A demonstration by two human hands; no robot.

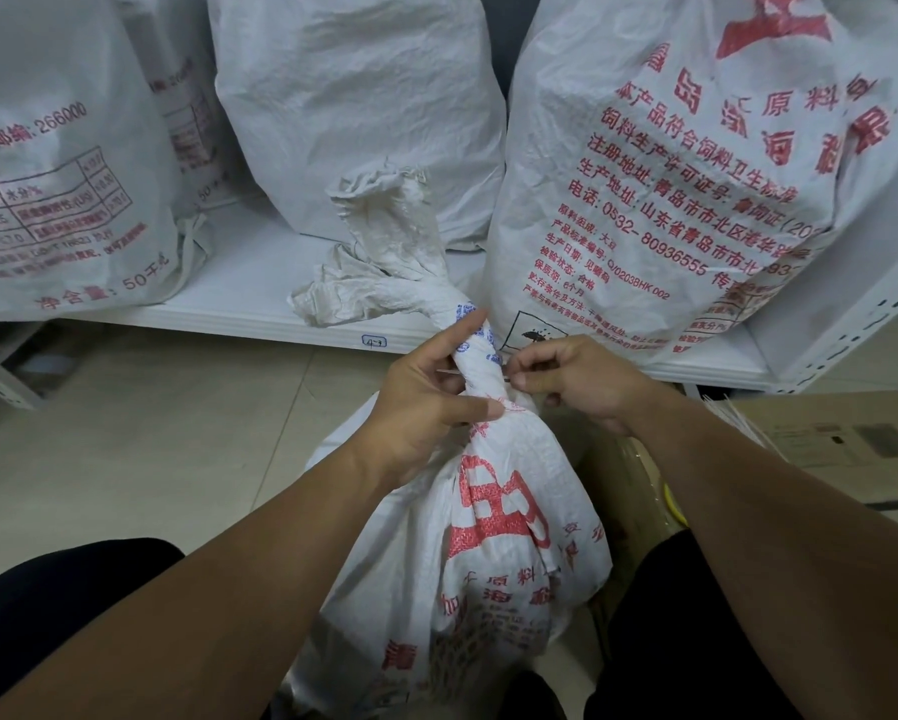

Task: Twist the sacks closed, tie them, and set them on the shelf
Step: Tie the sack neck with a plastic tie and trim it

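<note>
The sack [488, 537] stands on the floor just before the shelf [259, 314]. The left hand [426, 402] clamps its twisted neck so it cannot unwind, while the right hand [576, 381] pinches a thin tie [506, 377] there.

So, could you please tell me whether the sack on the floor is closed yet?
Twisted shut, not visibly tied: the sack has its neck wound tight, left hand gripping it, right hand pinching a thin tie.

Left hand [426, 402] grips the sack [493, 553] at its twisted neck, right hand [576, 381] pinches a thin tie [506, 377] beside it, shelf [259, 309] beyond the sack.
</note>
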